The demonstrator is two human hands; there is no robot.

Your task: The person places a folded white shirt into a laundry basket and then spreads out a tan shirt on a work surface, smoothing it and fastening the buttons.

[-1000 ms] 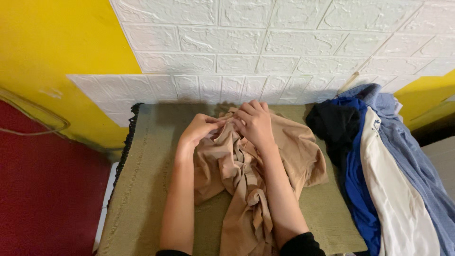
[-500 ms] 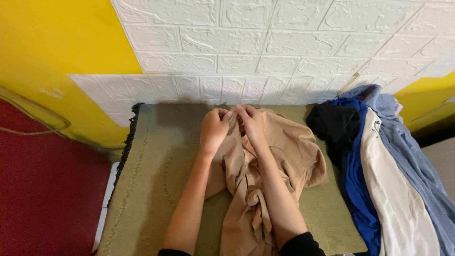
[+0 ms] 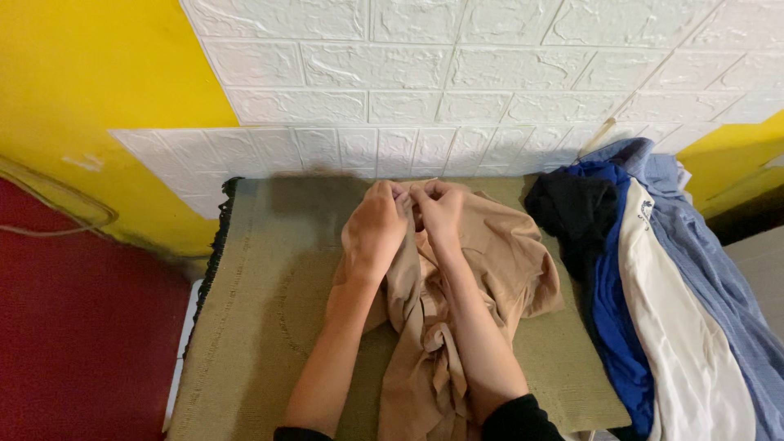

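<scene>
A crumpled tan shirt (image 3: pixel 482 269) is seen lying in the middle of an olive-green woven mat (image 3: pixel 261 302), with its lower part bunched and twisted toward the near edge of the mat. The far edge of the shirt is gripped by 2 hands. The left hand (image 3: pixel 374 230) is placed on the left part of the shirt, its fingers curled and pressed together, and a fold of the tan cloth is pinched at the fingertips. The right hand (image 3: pixel 441 211) is held just beside it, touching or almost touching it; its fingers are also bent, and the same upper edge of the shirt is pinched between thumb and fingers. Both forearms are laid over the shirt, and a black sleeve (image 3: pixel 518 420) is visible at the right elbow.

To the right of the shirt, a pile of clothes is found: a black garment (image 3: pixel 576 214) nearest, then a bright blue garment (image 3: pixel 612 302), a white garment (image 3: pixel 674 343) and a light blue shirt (image 3: pixel 719 278). Behind the shirt, a white brick-pattern wall (image 3: pixel 425 82) is seen, with yellow wall (image 3: pixel 90 73) and a red surface (image 3: pixel 82 327) to the left.
</scene>
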